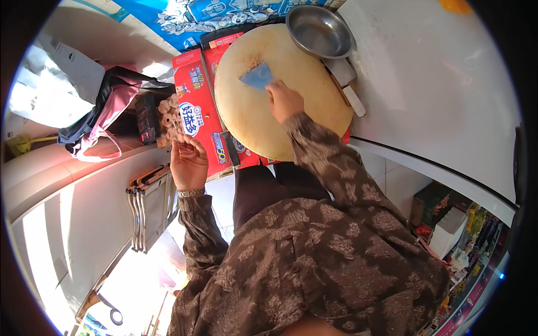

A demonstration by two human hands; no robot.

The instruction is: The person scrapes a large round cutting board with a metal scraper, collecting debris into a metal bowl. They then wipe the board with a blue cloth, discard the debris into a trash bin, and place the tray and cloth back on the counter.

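Note:
In the head view, my right hand (284,101) grips the handle of a blue scraper (258,76), whose blade lies on a round cutting board (239,113). A small heap of brown crumbs (254,62) touches the blade's far edge. My left hand (189,161) is raised palm up with curled, parted fingers, left of the board, near the edge of a red cardboard box (197,92); nothing is seen in it. A steel bowl (320,32) overlaps the board's far right edge. Below the bowl, a cleaver (341,71) with a pale handle lies along the board's right edge.
A white countertop (428,92) extends at the right. Left of the red box are egg cartons (169,117) and a black box (148,117). Pink and black bags (110,101) lie farther left, above folded stools (147,201). Packaged goods (475,248) fill shelves at the lower right.

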